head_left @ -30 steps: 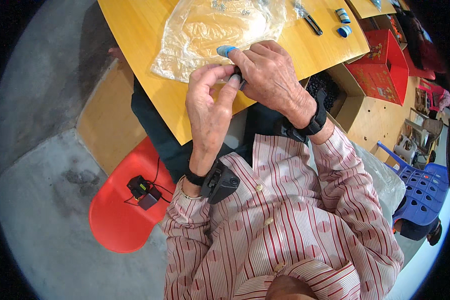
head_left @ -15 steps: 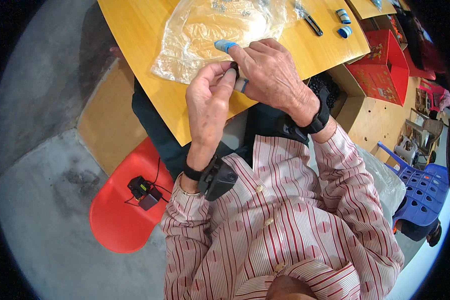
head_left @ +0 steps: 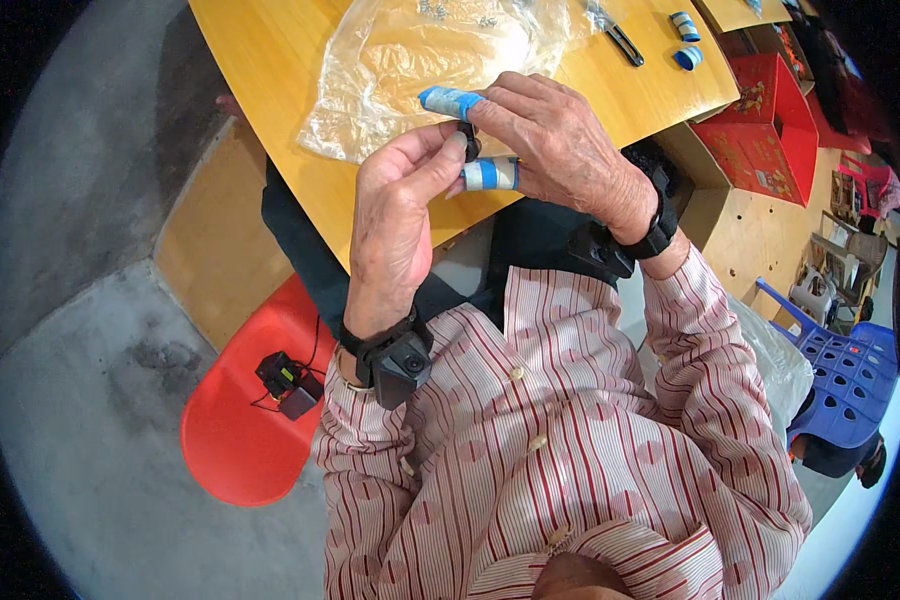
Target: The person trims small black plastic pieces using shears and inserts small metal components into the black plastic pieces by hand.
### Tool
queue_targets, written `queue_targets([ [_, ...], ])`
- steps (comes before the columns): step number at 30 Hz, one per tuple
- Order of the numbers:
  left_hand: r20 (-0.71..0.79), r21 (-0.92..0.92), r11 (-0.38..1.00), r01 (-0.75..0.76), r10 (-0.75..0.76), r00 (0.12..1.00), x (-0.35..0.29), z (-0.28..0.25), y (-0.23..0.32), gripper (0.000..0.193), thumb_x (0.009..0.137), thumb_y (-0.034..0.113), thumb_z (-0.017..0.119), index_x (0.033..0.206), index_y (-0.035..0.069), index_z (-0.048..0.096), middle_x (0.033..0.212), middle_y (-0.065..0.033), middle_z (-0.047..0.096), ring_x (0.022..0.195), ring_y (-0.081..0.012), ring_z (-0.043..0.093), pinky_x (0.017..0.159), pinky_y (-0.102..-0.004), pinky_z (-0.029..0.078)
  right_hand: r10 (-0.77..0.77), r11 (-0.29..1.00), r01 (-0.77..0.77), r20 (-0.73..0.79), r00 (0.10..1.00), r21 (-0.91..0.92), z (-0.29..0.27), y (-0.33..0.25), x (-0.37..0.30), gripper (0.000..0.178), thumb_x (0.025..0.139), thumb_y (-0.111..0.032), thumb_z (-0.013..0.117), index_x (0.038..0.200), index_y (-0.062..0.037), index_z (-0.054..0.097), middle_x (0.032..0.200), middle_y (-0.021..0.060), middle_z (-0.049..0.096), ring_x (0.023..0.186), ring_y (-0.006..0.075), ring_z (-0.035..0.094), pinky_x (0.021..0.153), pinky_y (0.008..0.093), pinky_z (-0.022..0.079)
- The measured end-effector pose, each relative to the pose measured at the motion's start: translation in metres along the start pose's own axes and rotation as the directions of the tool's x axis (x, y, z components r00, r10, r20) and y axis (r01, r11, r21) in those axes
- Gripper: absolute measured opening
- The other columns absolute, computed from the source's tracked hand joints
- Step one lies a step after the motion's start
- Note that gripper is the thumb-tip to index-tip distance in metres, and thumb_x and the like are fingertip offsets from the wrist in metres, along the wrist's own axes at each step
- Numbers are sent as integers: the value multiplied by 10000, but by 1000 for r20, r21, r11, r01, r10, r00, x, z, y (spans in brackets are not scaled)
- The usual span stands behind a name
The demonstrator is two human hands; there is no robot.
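Note:
My left hand pinches a small black part between thumb and forefinger, above the near edge of the yellow table. Close on its right is my right hand, its thumb and forefinger wrapped in blue and white tape. Those two fingers are spread apart, one beyond the part and one on its near side; I cannot tell whether they touch it. Beneath and beyond both hands lies a clear plastic bag, with several small metal pieces at its far end.
Further right on the table are a utility knife and two blue-and-white tape rings. A red box and a cardboard box stand to the right. At left, a red stool carries a black device. A blue plastic chair stands far right.
My right thumb and forefinger have spread apart around the black part, showing the thumb's tape. My left hand has shifted slightly left and still pinches the part.

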State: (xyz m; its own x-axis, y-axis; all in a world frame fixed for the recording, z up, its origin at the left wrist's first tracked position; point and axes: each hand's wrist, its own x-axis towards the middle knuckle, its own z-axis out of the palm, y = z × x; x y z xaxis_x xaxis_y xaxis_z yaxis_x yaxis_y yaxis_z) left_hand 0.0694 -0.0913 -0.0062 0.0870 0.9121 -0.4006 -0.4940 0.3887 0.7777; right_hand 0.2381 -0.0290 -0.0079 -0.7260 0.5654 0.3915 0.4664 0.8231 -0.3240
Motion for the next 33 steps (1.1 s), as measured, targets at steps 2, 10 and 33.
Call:
queue_targets([
  [2,6,3,1000,11,-11,1000,0,0,-1,288,875,138,607,1076,-68,589,957,-74,623,852,-107,558,763,-237,425,-11,1000,11,5,1000,1,0,1,-2,349,694,-178,691,998,-76,554,780,59,556,800,264,583,686,365,478],
  [10,-11,69,998,-15,15,1000,-2,1,0,306,862,106,609,1087,-99,581,989,-86,625,917,-112,562,849,-227,410,-1,997,-3,-55,998,-78,4,-4,-5,330,719,-196,686,1003,-83,563,773,46,578,788,243,592,697,357,482],
  [33,-17,298,953,-52,60,998,-8,5,4,229,855,117,626,979,-75,642,874,-66,653,763,-84,569,699,-216,449,19,1000,-19,-63,998,-11,7,-6,-12,314,673,-230,699,944,-128,578,764,19,579,777,224,592,694,340,486],
])
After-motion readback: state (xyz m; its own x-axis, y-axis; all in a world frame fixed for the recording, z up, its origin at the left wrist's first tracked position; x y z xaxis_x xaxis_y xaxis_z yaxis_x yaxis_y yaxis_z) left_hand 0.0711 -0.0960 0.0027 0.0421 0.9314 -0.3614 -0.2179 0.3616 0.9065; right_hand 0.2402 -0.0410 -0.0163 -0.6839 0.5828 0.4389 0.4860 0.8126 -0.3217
